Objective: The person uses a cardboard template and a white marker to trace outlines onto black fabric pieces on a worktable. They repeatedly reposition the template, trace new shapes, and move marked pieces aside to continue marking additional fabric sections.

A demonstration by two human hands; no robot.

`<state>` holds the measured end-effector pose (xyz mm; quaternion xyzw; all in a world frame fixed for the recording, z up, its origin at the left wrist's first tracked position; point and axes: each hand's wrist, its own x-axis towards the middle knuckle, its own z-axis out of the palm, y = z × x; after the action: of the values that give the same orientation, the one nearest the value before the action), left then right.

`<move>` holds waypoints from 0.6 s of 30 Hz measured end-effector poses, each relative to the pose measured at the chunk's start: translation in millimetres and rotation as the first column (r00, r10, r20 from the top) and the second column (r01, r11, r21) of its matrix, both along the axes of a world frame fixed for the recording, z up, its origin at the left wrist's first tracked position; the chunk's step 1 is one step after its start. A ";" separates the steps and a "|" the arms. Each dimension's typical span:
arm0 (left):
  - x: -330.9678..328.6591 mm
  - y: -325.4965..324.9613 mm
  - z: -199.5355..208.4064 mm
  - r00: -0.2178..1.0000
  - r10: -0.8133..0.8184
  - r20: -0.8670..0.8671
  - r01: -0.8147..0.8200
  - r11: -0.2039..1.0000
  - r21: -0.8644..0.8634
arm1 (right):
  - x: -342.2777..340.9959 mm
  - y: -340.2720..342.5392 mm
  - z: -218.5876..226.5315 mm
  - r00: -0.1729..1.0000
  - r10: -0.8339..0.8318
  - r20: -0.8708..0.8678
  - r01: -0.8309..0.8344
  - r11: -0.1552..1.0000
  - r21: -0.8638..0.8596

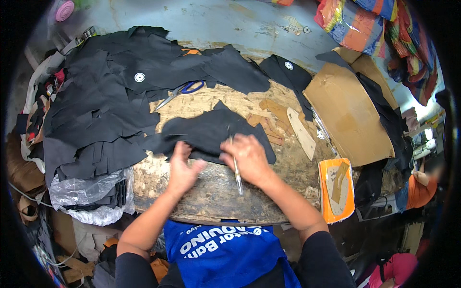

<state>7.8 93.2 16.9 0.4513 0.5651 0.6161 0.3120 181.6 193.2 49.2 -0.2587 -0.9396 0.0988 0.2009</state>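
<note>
A piece of black sheet material (206, 129), leather or cloth, lies on the worn wooden table in front of me. My right hand (246, 156) is over its near edge, fingers closed round a slim silver pen-like tool (237, 177) whose lower end points toward me. Whether it is a pen or a blade I cannot tell. At the near left edge of the black piece is my left hand (185, 168), thumb and fingers apart and slightly blurred, with nothing in it. Blue-handled scissors (185, 91) lie beyond the piece, blades toward the left.
A large heap of black material (101, 110) covers the table's left side, above a plastic bag of black pieces (91, 197). Toward the right lie a pale template (301, 132), an orange-edged pad (324, 192) and a cardboard box (350, 115). People sit farther right.
</note>
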 end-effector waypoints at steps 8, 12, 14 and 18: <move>-52.9 -25.8 10.9 0.838 0.479 -0.261 -0.515 0.853 -0.089 | 37.2 2.6 -38.2 0.950 -0.155 -0.271 0.142 0.988 -0.069; -24.3 -52.7 19.1 0.986 -0.087 0.145 0.137 0.914 -0.381 | 31.5 7.0 -25.4 0.970 -0.085 -0.226 0.094 0.995 0.030; 7.9 -58.7 15.8 0.837 -0.174 0.519 0.375 0.873 -0.312 | 33.9 -6.1 -12.6 0.962 -0.128 -0.241 0.132 0.991 -0.001; 29.6 -38.2 4.0 0.442 0.016 0.897 0.263 0.954 -0.147 | 58.4 -58.8 1.5 0.997 -0.033 -0.065 0.043 0.986 0.162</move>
<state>37.4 54.9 20.9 0.0563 0.3598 0.6544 0.6627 240.0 134.3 50.7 -0.2560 -0.9328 0.0257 0.2523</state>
